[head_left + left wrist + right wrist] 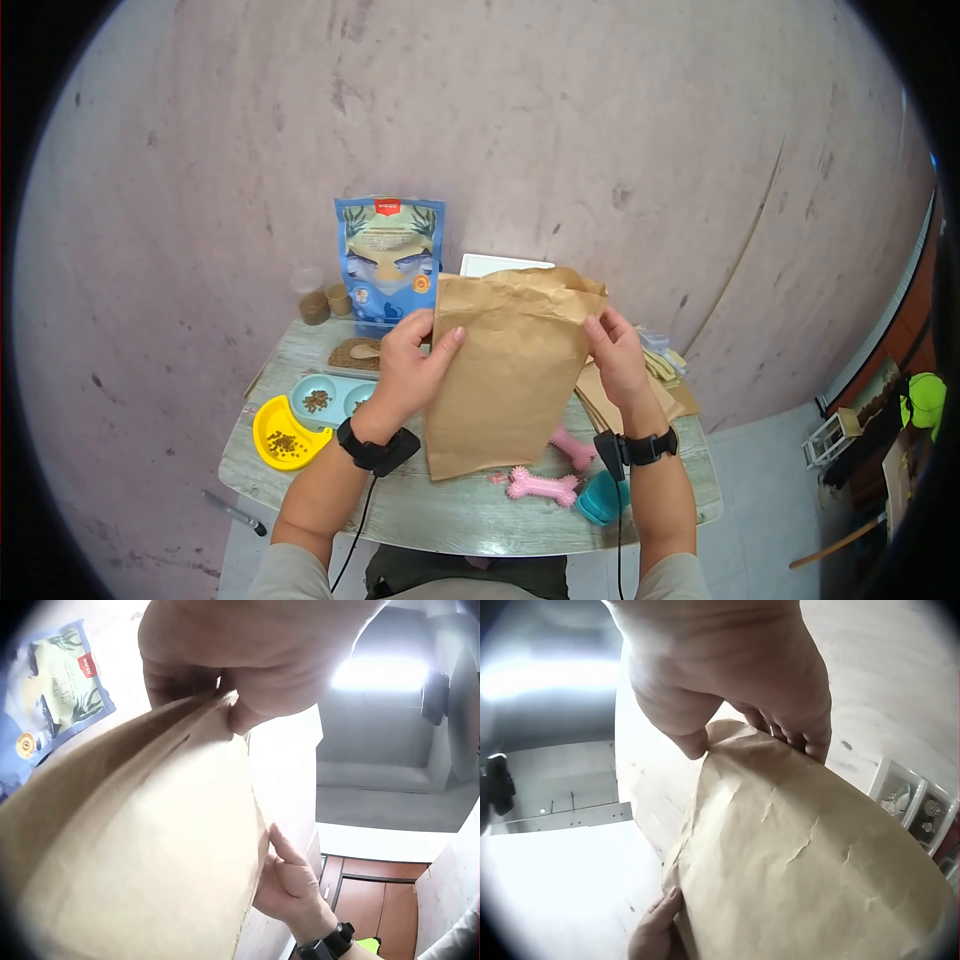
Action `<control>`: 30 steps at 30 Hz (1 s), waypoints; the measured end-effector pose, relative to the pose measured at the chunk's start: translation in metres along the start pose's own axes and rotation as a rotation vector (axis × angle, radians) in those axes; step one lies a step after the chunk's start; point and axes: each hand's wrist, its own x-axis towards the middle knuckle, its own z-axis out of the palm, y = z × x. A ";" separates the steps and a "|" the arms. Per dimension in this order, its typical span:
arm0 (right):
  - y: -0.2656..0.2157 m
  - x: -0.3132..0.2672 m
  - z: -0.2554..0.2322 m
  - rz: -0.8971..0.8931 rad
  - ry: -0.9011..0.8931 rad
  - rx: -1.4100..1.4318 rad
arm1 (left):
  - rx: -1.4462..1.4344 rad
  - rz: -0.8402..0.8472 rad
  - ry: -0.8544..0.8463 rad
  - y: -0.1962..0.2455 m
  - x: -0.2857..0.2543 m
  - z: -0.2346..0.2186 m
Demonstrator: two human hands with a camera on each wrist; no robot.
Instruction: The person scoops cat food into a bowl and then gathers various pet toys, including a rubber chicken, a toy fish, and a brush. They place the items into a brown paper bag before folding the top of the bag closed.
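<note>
The paper bag (pixel 510 385), held above the worktop (pixel 430 520), seems light and easily creased, so pinching its edges, as left hand (pixel 408 362) at ten o'clock and right hand (pixel 620 362) at two do, looks suitable.

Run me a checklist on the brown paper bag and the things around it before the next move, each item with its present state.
1. Left hand gripping one side edge of the paper bag: ok.
2. Right hand gripping the opposite edge: ok.
3. Bag smooth: not ok; it is creased near the top.
4. Bag's contents, if any: cannot tell; no view shows inside to the bottom.
5. Blue pouch upright at the back of the table: ok.
6. Kibble inside the yellow bowl: ok.
</note>
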 end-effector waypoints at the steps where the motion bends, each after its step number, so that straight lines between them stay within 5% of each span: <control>1: -0.011 -0.006 0.007 -0.083 -0.023 -0.034 | -0.016 0.016 0.015 0.005 0.003 0.000; 6: -0.022 -0.019 0.003 -0.078 -0.086 -0.283 | -0.135 0.060 0.018 -0.005 0.002 0.002; 8: -0.018 -0.022 0.000 -0.080 -0.082 -0.289 | -0.259 -0.131 -0.014 -0.016 -0.003 -0.005; 12: -0.008 -0.024 0.006 0.000 -0.041 -0.124 | -0.384 -0.219 0.009 -0.011 -0.005 -0.010; 17: -0.010 -0.024 0.017 0.043 0.002 -0.084 | -0.396 -0.089 0.068 -0.010 -0.002 -0.005; 22: -0.029 -0.029 0.044 -0.160 0.164 0.010 | -0.423 -0.001 0.138 -0.008 0.001 0.009; 26: -0.026 -0.030 0.036 -0.204 0.030 -0.051 | -0.554 -0.004 0.187 -0.006 -0.003 0.015; 28: -0.015 -0.034 0.022 0.004 -0.012 -0.232 | -0.543 -0.071 0.103 -0.026 -0.013 0.010; 30: -0.015 -0.036 0.019 0.026 -0.027 -0.280 | -0.529 -0.136 0.016 -0.038 -0.015 0.006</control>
